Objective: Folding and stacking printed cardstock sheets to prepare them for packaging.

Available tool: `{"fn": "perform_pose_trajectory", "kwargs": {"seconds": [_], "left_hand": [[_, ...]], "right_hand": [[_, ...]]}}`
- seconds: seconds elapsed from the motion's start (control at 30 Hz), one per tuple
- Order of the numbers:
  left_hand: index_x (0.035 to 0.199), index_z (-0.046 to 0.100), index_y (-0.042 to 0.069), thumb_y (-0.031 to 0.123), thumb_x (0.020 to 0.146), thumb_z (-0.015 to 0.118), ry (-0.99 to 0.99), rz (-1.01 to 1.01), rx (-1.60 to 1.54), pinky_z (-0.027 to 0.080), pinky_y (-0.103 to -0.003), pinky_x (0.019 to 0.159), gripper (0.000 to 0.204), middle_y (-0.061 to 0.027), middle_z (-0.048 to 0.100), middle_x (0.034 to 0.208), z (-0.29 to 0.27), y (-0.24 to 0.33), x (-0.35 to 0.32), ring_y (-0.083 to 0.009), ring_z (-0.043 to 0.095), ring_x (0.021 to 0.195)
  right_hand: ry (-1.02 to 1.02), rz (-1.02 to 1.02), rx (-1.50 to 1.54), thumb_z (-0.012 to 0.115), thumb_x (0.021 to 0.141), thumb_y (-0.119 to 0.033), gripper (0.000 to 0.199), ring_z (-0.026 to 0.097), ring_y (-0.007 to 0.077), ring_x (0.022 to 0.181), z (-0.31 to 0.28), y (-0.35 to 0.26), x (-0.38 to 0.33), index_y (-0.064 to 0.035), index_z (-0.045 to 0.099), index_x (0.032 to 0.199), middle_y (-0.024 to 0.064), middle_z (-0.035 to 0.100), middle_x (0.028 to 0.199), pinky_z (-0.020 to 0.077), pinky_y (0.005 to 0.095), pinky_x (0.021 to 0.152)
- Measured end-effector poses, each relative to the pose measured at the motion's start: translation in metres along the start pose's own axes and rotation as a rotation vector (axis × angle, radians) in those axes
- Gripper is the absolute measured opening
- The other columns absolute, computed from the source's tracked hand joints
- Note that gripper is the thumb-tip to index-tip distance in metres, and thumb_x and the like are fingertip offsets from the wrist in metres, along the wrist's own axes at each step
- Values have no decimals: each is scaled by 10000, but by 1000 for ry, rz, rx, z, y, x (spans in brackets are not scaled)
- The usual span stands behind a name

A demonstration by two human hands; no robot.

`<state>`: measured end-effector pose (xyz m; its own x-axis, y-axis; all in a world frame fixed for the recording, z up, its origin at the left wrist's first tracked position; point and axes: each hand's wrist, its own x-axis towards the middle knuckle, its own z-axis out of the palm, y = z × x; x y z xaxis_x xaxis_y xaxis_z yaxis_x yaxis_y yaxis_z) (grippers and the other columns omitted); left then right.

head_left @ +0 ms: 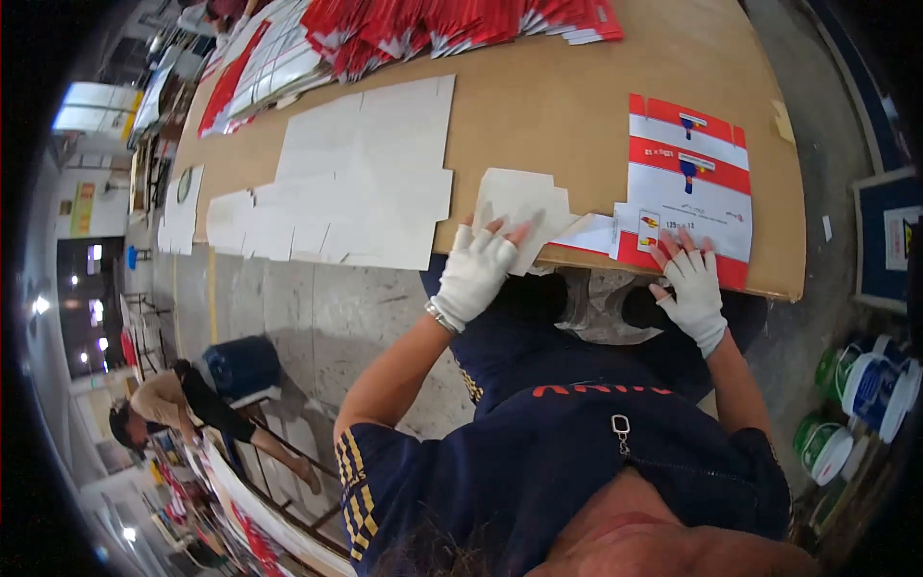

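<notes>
Both my hands wear white fingerless gloves and lie at the near edge of a brown-topped table (553, 106). My left hand (478, 272) rests open, its fingertips flat on the pale unprinted flap (519, 195) of a flat carton piece. To the right, a red and white printed carton blank (690, 216) lies face up near the table's right corner. My right hand (692, 291) is open, fingers spread over that blank's near edge. A narrow folded white strip (588, 234) lies between the two pieces; whether it joins them, I cannot tell.
Large greyish-white carton blanks (375, 163) lie on the table to the left, with a small white piece (181, 216) beyond. Stacks of red and white cartons (413, 29) fill the far side. Buckets (825, 447) stand on the floor at right. Another person (168, 399) sits at lower left.
</notes>
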<state>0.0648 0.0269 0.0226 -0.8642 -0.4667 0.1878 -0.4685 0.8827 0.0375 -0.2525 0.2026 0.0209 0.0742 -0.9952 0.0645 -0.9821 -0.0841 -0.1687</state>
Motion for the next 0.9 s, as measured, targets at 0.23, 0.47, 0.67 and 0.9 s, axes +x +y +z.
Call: {"fn": "perform_pose_trajectory", "kwargs": {"seconds": [0.23, 0.47, 0.67, 0.9], "left_hand": [[1433, 239, 40, 68, 667, 781, 436, -578, -769, 374, -396, 1011, 939, -180, 496, 1235, 31, 11, 25, -285, 470, 1192], [1254, 420, -8, 93, 830, 686, 627, -802, -1451, 437, -360, 916, 510, -150, 571, 1187, 54, 44, 63, -266, 560, 1082], [1370, 347, -11, 120, 842, 624, 330, -225, -659, 375, -391, 1014, 610, -239, 410, 1382, 64, 41, 70, -393, 427, 1259], [1433, 310, 86, 347, 795, 651, 11, 125, -294, 205, -646, 1032, 769, -187, 202, 1513, 41, 60, 73, -379, 169, 1404]], "right_hand": [[44, 23, 10, 637, 780, -334, 620, 298, 310, 1358, 5, 3, -9, -151, 470, 1349, 85, 394, 1440, 163, 567, 1093], [50, 0, -43, 593, 817, -291, 565, 334, 290, 1339, 11, 2, -10, -159, 464, 1351, 74, 397, 1438, 182, 569, 1085], [66, -37, -196, 492, 826, -123, 536, 351, 283, 1338, 14, 11, -4, -160, 442, 1358, 66, 410, 1426, 240, 578, 1058], [89, -20, -229, 438, 877, -131, 502, 316, 261, 1366, 21, 5, 2, -209, 426, 1373, 36, 383, 1453, 237, 634, 1031]]}}
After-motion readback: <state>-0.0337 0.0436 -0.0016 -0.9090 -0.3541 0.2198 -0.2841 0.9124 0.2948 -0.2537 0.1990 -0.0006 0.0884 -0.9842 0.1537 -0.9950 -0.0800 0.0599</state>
